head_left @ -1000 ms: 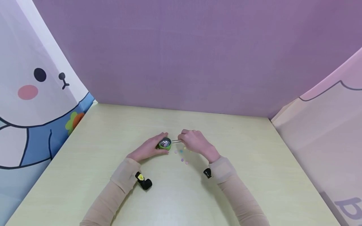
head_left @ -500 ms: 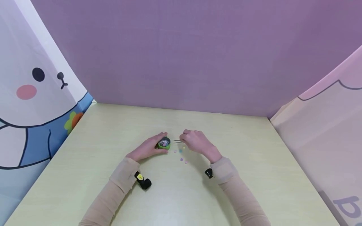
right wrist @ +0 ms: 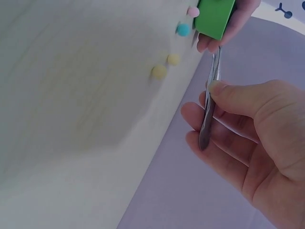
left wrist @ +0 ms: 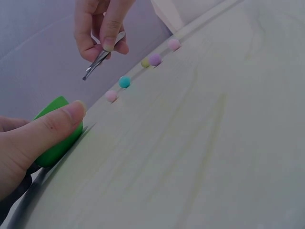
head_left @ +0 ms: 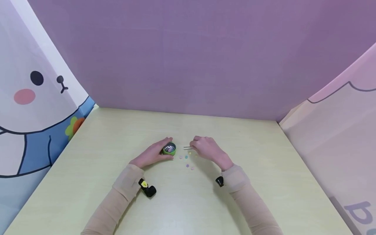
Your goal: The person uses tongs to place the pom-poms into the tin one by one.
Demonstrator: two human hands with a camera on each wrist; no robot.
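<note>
My left hand (head_left: 152, 154) grips a small green bowl (head_left: 169, 149) with a shiny metal inside; a pale pinkish spot shows in it. In the left wrist view the thumb lies along the bowl's green wall (left wrist: 59, 151). To the right, my right hand (head_left: 207, 149) pinches metal tweezers (right wrist: 208, 107) between thumb and fingers. Their tips point toward the bowl, apart from it, over the table, with nothing seen between them. Several small pastel balls lie below the tweezers, among them a teal ball (left wrist: 124, 82), a purple ball (left wrist: 155, 59) and a yellow ball (right wrist: 158, 72).
The pale wooden table (head_left: 182, 205) reaches back to a purple cloth wall (head_left: 188, 58). Printed cloth panels stand at the left (head_left: 44, 114) and right sides. A black wrist camera (head_left: 148, 188) hangs from the left sleeve, close over the tabletop.
My right hand has drawn the tweezers a little to the right, away from the bowl, so the gap between them is wider. My left hand keeps its grip on the bowl.
</note>
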